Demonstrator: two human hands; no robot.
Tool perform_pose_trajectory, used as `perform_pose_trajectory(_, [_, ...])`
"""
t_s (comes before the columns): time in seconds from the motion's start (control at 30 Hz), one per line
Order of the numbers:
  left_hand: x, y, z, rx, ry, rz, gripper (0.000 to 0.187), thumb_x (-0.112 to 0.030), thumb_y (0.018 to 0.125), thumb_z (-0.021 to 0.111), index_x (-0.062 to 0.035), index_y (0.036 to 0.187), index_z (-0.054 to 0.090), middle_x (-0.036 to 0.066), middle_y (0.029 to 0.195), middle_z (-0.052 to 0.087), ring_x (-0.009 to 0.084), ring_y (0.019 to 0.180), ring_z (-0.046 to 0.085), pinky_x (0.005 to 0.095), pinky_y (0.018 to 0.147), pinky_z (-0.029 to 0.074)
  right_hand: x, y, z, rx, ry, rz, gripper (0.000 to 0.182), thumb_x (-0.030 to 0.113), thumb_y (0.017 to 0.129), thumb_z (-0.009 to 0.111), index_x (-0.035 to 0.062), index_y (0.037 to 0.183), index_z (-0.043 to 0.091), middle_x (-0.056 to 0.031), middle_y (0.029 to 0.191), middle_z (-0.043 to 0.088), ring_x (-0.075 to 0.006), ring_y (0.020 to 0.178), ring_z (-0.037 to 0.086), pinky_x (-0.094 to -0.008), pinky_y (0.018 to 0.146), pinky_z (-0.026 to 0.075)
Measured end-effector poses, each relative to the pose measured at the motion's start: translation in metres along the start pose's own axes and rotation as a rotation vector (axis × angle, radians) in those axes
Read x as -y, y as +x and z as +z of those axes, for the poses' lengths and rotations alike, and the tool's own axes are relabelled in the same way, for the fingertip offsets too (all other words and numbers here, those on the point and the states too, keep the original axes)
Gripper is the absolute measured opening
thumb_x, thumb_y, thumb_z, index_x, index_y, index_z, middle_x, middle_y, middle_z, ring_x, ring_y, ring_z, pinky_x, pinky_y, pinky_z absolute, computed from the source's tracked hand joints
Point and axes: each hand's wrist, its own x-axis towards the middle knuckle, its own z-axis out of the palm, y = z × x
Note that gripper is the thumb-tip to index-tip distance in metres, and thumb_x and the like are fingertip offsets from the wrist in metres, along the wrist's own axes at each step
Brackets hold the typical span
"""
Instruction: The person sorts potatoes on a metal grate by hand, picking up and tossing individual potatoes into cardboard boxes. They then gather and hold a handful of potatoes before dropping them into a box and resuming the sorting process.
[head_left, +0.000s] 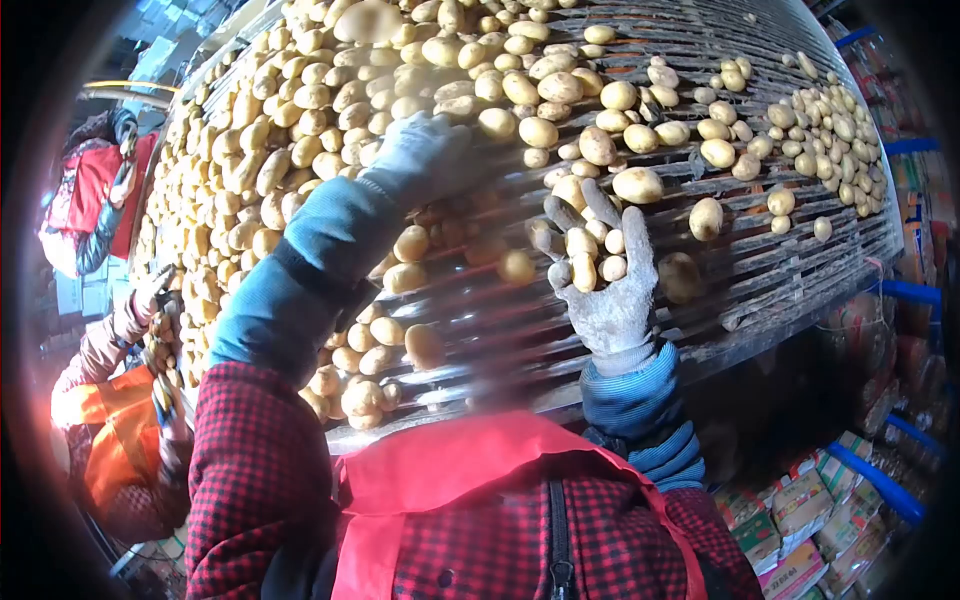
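Palm up over the slatted table (790, 270), my right hand (610, 305) wears a dirty pale knit glove. Several small potatoes (581, 242) rest in its palm, with the fingers partly curled around them. My left hand (425, 155), also in a light glove, reaches across to the edge of the dense potato heap (290, 130). Motion smears its fingers, so whether it grips anything is hidden. Close to the right hand lie a larger potato (638, 184) and another potato (706, 219) on the slats.
A cluster of small potatoes (835, 135) lies at the table's right end. More potatoes (365, 345) sit by the near edge below my left arm. Two people work along the left side, one in an orange apron (125, 430). Printed cartons (800, 510) stand lower right, near blue bars (880, 485).
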Motion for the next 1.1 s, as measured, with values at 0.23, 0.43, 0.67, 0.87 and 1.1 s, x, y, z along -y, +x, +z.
perform_pose_trajectory(0.23, [-0.04,-0.014,-0.01,-0.044,-0.057,0.254,0.032,-0.037,0.082,0.076,-0.0085,0.096,0.073,0.012,0.103,0.068,0.0331,0.101,0.064,0.0452,0.086,0.053,-0.002,0.004,-0.006,0.017,-0.028,0.001,0.056,0.054,0.106,0.041,0.0162,0.144,0.056,-0.0153,0.135,0.061,-0.0286,0.108,0.066,-0.0273,0.07,0.054])
perform_pose_trajectory(0.43, [-0.023,-0.024,0.01,-0.378,-0.071,0.528,0.033,-0.033,0.079,0.078,-0.0094,0.101,0.073,0.014,0.115,0.063,0.0363,0.111,0.06,0.0488,0.094,0.05,-0.003,0.003,-0.004,0.015,-0.014,0.002,0.056,0.054,0.105,0.042,0.016,0.144,0.056,-0.016,0.137,0.06,-0.0292,0.109,0.066,-0.0272,0.071,0.055])
perform_pose_trajectory(0.67, [0.004,-0.052,0.007,-0.162,-0.175,0.695,0.061,-0.035,0.065,0.086,-0.0155,0.121,0.07,0.014,0.136,0.055,0.0382,0.125,0.052,0.0506,0.101,0.048,-0.005,0.002,-0.005,0.017,-0.022,0.009,0.056,0.055,0.105,0.042,0.0167,0.144,0.055,-0.0155,0.138,0.059,-0.0292,0.108,0.066,-0.0274,0.071,0.055])
perform_pose_trajectory(0.87, [-0.016,-0.057,-0.003,-0.223,-0.104,0.658,0.059,-0.039,0.066,0.084,-0.0255,0.122,0.071,0.009,0.141,0.053,0.0342,0.12,0.054,0.0519,0.092,0.049,-0.005,0.002,-0.003,0.001,-0.03,0.032,0.056,0.055,0.105,0.041,0.0177,0.145,0.054,-0.0155,0.139,0.058,-0.0283,0.108,0.065,-0.0277,0.071,0.054])
perform_pose_trajectory(1.1, [-0.02,-0.058,-0.002,-0.375,-0.199,0.704,0.035,-0.029,0.073,0.081,-0.0219,0.107,0.073,0.005,0.135,0.057,0.0332,0.115,0.055,0.0505,0.084,0.051,-0.008,0.004,-0.006,0.033,0.015,0.044,0.055,0.054,0.105,0.042,0.0175,0.146,0.054,-0.0156,0.138,0.059,-0.0303,0.112,0.063,-0.0285,0.073,0.054])
